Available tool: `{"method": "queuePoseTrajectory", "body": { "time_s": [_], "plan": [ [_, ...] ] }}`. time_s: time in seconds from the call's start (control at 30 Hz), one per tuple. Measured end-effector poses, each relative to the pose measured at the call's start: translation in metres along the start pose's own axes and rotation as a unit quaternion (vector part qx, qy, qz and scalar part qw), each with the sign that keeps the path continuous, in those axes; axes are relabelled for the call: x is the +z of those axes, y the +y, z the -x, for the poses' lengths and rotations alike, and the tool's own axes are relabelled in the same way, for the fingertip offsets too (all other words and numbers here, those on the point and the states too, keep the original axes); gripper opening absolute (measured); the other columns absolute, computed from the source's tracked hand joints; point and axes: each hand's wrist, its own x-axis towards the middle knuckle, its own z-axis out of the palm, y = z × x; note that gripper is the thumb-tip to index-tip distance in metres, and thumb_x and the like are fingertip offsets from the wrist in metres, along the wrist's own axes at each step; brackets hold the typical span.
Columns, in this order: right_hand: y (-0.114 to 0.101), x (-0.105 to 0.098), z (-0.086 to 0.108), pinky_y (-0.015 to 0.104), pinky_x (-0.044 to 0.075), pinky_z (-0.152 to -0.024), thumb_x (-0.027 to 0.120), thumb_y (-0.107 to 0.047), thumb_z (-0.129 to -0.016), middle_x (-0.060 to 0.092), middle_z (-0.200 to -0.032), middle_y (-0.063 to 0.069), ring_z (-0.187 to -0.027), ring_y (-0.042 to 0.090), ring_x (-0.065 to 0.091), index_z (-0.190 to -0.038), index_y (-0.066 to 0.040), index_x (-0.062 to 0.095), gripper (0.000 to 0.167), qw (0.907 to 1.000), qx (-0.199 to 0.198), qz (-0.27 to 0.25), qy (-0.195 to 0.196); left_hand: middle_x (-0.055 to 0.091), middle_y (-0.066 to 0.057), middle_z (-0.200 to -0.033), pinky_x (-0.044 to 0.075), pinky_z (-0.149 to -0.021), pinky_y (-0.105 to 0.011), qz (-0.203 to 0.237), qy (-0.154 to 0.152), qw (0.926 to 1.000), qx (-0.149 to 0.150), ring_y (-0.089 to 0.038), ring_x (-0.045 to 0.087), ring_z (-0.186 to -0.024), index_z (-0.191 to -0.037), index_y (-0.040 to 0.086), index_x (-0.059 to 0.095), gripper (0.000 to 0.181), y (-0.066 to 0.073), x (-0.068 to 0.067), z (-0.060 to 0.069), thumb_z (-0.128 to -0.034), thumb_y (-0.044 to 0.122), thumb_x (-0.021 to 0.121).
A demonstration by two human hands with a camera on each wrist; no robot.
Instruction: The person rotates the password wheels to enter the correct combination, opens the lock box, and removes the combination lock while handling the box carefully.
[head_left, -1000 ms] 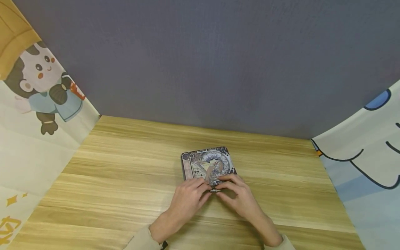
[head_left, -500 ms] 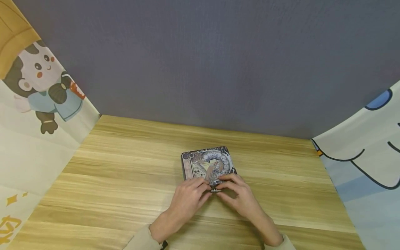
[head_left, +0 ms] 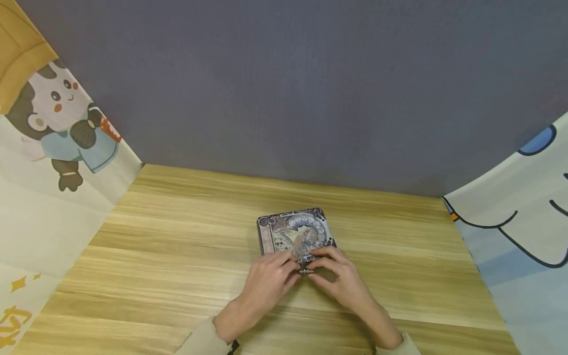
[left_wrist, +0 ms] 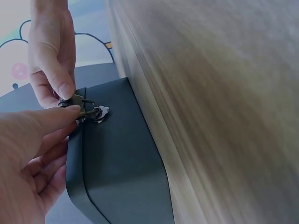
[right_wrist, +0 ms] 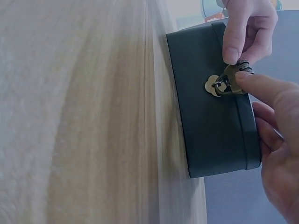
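- Wooden table (head_left: pixel 177 236): unchanged from a second ago.
- Left panel (head_left: pixel 57 217): an orange written character (head_left: pixel 15 325), partly cut off, illegible.
- Box (head_left: pixel 299 234): in its same central spot on the table, lid print too small to read.
- Left hand (head_left: pixel 268 276), right hand (head_left: pixel 346 283): unmoved, both pinching the padlock.
- Padlock (right_wrist: pixel 232 78): at the box's front clasp (right_wrist: pixel 211 85).

Padlock (right_wrist: pixel 232 76): bronze-toned metal; box (right_wrist: pixel 210 126) sides: smooth, matt; table (head_left: pixel 177 236): wood-grained, smooth

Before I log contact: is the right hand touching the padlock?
Touching. The right wrist view shows the right hand with its thumb tip lying against the body of the padlock.
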Motion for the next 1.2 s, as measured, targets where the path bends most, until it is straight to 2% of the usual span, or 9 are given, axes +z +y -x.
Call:
{"method": "queuePoseTrajectory", "body": {
  "time_s": [0.27,0.4,0.53,0.8,1.2],
  "plan": [
    [-0.002,0.002,0.001,0.039,0.054,-0.101,0.09,-0.011,-0.073,0.067,-0.124,0.003,-0.114,0.026,0.063,-0.106,-0.019,0.075,0.037,1.0,0.001,0.009,0.0,0.067,0.008,-0.091,0.053,-0.068,-0.02,-0.023,-0.004,0.9997,0.009,-0.007,0.063,-0.08,-0.088,0.018,0.078,0.02,-0.001,0.0,0.0,-0.0763,0.026,0.091],
    [-0.004,0.005,0.001,0.051,0.05,-0.102,0.089,-0.017,-0.074,0.063,-0.128,0.006,-0.119,0.028,0.059,-0.111,-0.019,0.07,0.042,0.9992,0.009,0.035,-0.015,0.066,0.008,-0.091,0.052,-0.067,-0.02,-0.03,-0.007,0.9995,0.013,-0.007,0.063,-0.08,-0.088,0.018,0.077,0.019,-0.001,0.0,0.0,-0.0765,0.026,0.091],
    [-0.008,0.007,-0.001,0.061,0.046,-0.102,0.089,-0.02,-0.074,0.06,-0.131,0.011,-0.121,0.032,0.057,-0.107,-0.019,0.067,0.04,0.9975,0.019,0.062,-0.028,0.067,0.008,-0.092,0.052,-0.067,-0.02,-0.028,-0.011,0.9995,0.012,-0.007,0.063,-0.08,-0.089,0.018,0.078,0.02,-0.001,0.0,0.0,-0.0767,0.026,0.091],
    [-0.014,0.007,-0.005,0.062,0.046,-0.101,0.091,-0.017,-0.072,0.057,-0.133,0.017,-0.119,0.034,0.058,-0.1,-0.017,0.066,0.037,0.9955,0.012,0.09,-0.028,0.068,0.008,-0.092,0.053,-0.068,-0.02,-0.014,-0.008,0.9999,0.005,-0.006,0.063,-0.08,-0.089,0.018,0.078,0.019,-0.002,0.0,0.0,-0.0764,0.025,0.091],
    [-0.015,0.009,-0.006,0.061,0.047,-0.1,0.092,-0.014,-0.07,0.058,-0.133,0.016,-0.119,0.034,0.058,-0.096,-0.02,0.066,0.037,0.9947,0.019,0.098,-0.025,0.069,0.008,-0.093,0.054,-0.07,-0.019,-0.008,-0.004,1.0,-0.001,-0.008,0.065,-0.082,-0.089,0.017,0.078,0.019,-0.001,0.001,0.0,-0.0764,0.025,0.09]
  ]
}}
